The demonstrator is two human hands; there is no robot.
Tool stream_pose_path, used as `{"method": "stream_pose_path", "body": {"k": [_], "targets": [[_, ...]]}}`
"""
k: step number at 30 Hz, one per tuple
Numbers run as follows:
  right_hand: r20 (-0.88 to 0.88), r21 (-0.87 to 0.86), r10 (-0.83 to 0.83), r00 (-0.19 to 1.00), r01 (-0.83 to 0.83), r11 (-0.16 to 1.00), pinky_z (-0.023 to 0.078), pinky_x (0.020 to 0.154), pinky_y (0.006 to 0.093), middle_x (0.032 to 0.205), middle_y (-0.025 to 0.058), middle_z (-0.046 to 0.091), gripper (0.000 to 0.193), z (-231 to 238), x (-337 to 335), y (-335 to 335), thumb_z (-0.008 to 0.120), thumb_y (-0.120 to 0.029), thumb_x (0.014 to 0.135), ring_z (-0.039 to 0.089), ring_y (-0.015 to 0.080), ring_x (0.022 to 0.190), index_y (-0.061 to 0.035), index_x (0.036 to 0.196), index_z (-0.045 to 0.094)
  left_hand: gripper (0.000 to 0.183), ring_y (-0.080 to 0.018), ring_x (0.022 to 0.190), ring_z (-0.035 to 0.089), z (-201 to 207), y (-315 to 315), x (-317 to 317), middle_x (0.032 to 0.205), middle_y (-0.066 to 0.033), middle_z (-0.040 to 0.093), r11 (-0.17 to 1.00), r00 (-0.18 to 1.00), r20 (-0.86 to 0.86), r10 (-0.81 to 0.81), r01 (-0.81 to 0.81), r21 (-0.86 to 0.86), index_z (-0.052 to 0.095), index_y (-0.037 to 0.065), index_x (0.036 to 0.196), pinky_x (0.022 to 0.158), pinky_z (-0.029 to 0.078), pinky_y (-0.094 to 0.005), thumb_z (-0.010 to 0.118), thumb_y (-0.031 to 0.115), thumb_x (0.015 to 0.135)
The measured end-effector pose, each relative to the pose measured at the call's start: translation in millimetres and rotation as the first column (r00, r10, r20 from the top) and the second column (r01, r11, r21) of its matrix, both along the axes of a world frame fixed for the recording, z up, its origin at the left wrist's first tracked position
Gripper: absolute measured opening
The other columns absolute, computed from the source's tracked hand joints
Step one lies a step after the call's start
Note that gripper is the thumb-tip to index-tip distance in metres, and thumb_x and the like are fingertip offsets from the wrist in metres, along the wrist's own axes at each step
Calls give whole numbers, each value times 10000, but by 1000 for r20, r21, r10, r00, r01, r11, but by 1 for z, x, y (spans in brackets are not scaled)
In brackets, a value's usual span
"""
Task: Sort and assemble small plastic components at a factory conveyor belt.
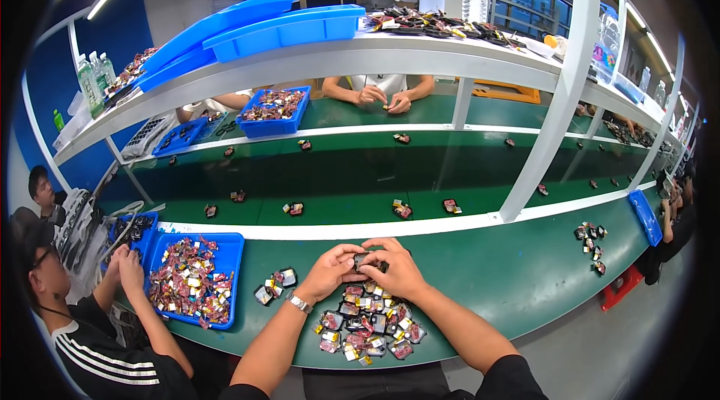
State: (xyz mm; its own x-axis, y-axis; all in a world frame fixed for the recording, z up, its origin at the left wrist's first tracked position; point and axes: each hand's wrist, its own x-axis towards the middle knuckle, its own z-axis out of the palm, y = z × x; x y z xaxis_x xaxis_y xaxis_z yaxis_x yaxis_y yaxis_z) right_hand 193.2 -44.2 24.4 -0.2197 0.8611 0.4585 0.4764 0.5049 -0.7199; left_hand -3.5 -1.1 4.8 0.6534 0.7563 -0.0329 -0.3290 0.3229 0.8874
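Note:
My left hand and my right hand meet in front of me over the green bench. Between them they grip a small dark electronic unit, mostly covered by my fingers. Both hands are closed on it, thumbs toward the middle. Just below, a heap of small units with red circuit boards, yellow tape and clear-and-black cases lies on the bench between my forearms. Left of my left wrist, which wears a metal-band watch, sits a smaller group of similar units.
A blue tray full of red-and-yellow parts stands at left, beside a co-worker. Beyond the white rail, a conveyor carries scattered units. A white post rises at right, below a shelf. Another person's hands work opposite.

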Motion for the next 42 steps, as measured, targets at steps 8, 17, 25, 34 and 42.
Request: {"method": "stream_pose_path", "body": {"k": [8, 17, 25, 34, 42], "targets": [[15, 91, -110, 994, 109, 990, 452, 930, 386, 1115, 75, 622, 111, -10, -12, -1, 703, -119, 781, 544, 288, 1094, -64, 878, 712, 285, -181, 1069, 609, -2, 0, 1, 1153, -94, 588, 1000, 999, -33, 1, 0, 29, 487, 22, 1252, 919, 549, -351, 510, 112, 983], [-3, 73, -103, 995, 103, 992, 451, 940, 381, 1133, 68, 626, 142, -16, -11, 0, 705, -116, 775, 540, 291, 1105, -84, 912, 728, 282, -186, 1081, 607, -6, 1, 0, 1179, -96, 586, 999, 1000, -17, -4, 4, 32, 488, 21, 1251, 928, 542, -350, 511, 113, 985], [-66, 92, -103, 992, 109, 990, 451, 957, 389, 1171, 86, 622, 159, -13, -17, -1, 695, -80, 767, 531, 295, 1139, -73, 922, 724, 270, -212, 1111, 604, -10, 1, 2, 1279, -145, 552, 996, 1000, -15, 25, -23, 81, 491, 7, 1228, 919, 552, -352, 529, 89, 973], [-42, 150, -136, 990, 141, 979, 442, 972, 391, 1179, 94, 625, 190, -15, -16, -1, 705, -71, 751, 532, 297, 1146, -80, 940, 728, 254, -237, 1135, 598, -8, 1, 2, 1290, -173, 550, 996, 997, 69, 46, -51, 69, 496, 2, 1195, 927, 553, -376, 549, 91, 963], [-85, 54, -106, 991, 111, 992, 438, 988, 387, 1221, 78, 619, 202, -22, -12, 1, 692, -62, 768, 539, 290, 1154, -109, 959, 736, 246, -225, 1115, 607, -8, -1, 5, 1226, -157, 585, 996, 997, 64, 45, -50, 74, 498, -4, 1196, 930, 551, -386, 538, 74, 965]]}}
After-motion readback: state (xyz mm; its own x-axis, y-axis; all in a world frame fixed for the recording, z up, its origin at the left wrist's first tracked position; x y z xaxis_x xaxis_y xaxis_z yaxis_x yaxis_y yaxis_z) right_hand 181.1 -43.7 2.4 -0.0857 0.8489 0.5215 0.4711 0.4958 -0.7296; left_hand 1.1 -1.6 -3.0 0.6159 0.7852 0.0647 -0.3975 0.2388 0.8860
